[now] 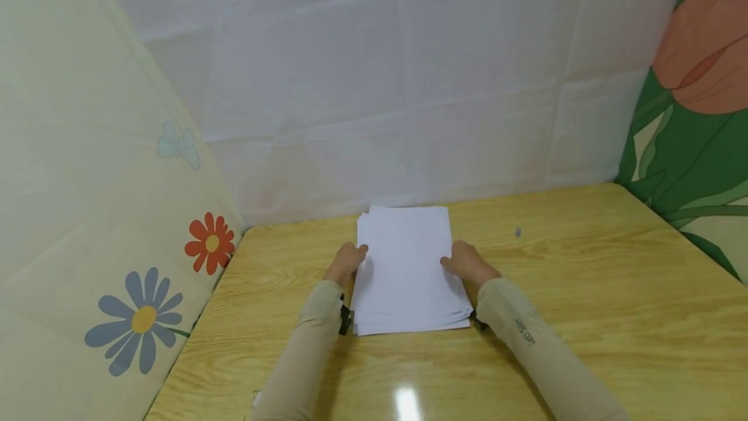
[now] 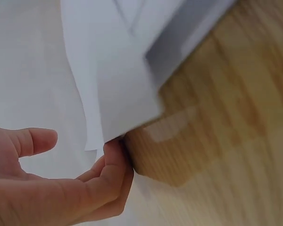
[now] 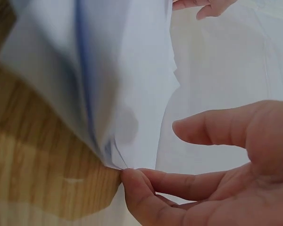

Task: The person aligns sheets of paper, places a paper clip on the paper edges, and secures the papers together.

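A stack of white paper sheets (image 1: 404, 265) lies on the wooden table, its edges slightly uneven at the near end and upper left. My left hand (image 1: 347, 261) holds the stack's left edge; in the left wrist view its bent fingers (image 2: 114, 172) meet the paper from below, the thumb raised apart. On the opposite edge is my right hand (image 1: 469, 262). The right wrist view shows its curled fingers (image 3: 144, 190) touching the sheets' edge, with the thumb off the paper. Some sheets there fan apart and bend.
A tiny dark object (image 1: 517, 232) lies on the table (image 1: 584, 265) to the right. Behind stands a white cloth wall (image 1: 350, 83); flower-printed panels (image 1: 140, 320) flank the table. A small pale item (image 1: 257, 397) shows beside the left sleeve.
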Demonstrator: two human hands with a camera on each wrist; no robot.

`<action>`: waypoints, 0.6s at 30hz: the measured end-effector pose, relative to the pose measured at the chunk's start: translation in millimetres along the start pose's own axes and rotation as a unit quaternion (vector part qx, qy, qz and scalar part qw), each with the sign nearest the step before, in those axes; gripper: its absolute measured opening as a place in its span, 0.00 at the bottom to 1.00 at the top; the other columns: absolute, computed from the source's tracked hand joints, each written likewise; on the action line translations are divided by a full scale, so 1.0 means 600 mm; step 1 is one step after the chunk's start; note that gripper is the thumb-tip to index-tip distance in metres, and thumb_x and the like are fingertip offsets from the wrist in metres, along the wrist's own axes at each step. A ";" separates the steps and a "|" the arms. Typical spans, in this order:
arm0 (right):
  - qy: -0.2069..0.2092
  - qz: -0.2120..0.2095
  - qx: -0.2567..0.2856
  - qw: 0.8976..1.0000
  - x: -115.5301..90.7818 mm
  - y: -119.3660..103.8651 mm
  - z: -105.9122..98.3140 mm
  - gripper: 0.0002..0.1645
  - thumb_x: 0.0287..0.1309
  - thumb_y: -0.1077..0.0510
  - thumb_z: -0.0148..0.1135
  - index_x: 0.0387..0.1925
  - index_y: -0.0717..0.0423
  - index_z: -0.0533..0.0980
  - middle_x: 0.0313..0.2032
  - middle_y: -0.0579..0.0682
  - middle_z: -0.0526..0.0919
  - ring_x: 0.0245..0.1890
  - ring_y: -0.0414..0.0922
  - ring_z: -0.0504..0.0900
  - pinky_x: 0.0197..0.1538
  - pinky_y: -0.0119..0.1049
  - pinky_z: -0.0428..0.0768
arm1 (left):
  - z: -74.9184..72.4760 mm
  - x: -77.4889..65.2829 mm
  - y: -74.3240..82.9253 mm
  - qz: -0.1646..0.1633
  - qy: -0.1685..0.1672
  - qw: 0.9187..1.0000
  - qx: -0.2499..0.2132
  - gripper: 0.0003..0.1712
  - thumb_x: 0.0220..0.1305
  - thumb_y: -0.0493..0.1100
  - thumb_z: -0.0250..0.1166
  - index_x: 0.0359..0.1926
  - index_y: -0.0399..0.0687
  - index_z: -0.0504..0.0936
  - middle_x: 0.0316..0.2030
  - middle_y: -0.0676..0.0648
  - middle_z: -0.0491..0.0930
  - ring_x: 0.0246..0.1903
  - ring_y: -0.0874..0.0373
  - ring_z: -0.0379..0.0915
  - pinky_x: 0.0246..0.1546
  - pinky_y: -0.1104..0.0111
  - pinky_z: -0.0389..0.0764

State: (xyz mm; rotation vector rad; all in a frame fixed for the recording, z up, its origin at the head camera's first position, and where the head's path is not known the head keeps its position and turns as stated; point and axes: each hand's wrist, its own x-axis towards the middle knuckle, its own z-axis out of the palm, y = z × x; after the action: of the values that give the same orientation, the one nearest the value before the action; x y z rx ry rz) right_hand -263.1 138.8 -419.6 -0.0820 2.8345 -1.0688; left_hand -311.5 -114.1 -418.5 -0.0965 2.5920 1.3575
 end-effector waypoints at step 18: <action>-0.036 0.002 0.020 0.999 -0.002 0.008 -0.011 0.31 0.62 0.61 0.53 0.53 0.88 0.61 0.52 0.81 0.69 0.47 0.62 0.74 0.53 0.54 0.74 | -0.011 -0.017 0.009 -0.050 -0.038 0.991 -0.117 0.44 0.70 0.45 0.50 0.72 0.27 0.36 0.72 0.30 0.37 0.71 0.37 0.37 0.68 0.45 0.45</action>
State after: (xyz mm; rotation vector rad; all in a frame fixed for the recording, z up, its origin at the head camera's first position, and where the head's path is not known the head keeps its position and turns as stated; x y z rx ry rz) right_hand -263.0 146.5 -417.9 -0.1083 2.7468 -1.0968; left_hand -303.2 -116.9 -408.3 -0.2042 2.3232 1.5903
